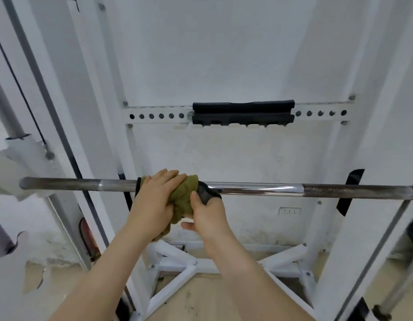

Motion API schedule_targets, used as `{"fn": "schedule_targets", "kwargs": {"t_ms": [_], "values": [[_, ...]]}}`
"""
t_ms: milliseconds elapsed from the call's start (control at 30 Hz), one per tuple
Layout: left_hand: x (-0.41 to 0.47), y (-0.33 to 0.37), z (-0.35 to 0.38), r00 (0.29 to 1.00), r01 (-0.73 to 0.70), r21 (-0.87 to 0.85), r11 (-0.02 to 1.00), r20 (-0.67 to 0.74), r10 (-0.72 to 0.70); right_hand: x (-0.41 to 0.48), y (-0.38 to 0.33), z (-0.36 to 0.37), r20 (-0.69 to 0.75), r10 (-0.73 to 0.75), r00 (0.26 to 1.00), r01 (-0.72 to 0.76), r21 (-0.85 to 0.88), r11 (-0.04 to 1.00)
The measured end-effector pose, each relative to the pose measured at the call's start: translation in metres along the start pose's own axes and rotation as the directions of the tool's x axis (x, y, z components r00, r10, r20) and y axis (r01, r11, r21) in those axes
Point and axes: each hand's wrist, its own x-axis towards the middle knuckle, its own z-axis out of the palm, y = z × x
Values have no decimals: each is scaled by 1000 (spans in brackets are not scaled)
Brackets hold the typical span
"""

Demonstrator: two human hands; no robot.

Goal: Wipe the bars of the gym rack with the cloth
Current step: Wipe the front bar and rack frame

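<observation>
A long steel bar [251, 188] runs level across the white gym rack [332, 158], chrome in the middle and dull and speckled toward both ends. An olive-green cloth [186, 193] is bunched around the bar left of its middle. My left hand [154, 200] lies over the cloth and presses it onto the bar. My right hand [206, 216] grips a black sleeve [206, 193] on the bar just right of the cloth, its thumb against the cloth's folds. The bar under the cloth is hidden.
Behind the bar a white cross-piece with holes carries a black pad [243, 112]. White uprights stand left and right, a cable [22, 93] runs down the left one. The rack's white base frame [177, 265] rests on a wooden floor. A wall socket [289, 211] sits low on the wall.
</observation>
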Motion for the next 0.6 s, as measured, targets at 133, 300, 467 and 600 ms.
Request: {"fn": "schedule_targets", "kwargs": {"t_ms": [133, 300, 467, 600], "values": [[16, 40, -18, 986, 167, -427, 889, 61, -156, 0, -43, -21, -111, -412, 905, 339, -398, 852], [39, 108, 49, 994, 93, 30, 995, 59, -94, 2, -63, -91, -19, -523, 852, 179, -928, 326], [51, 187, 99, 990, -143, 93, 985, 6, 143, -19, -75, -199, -105, -560, 822, -37, -991, 131], [53, 253, 131, 975, -205, 120, 971, -62, 214, -33, -76, -263, -198, -601, 775, -77, -972, 221]]}}
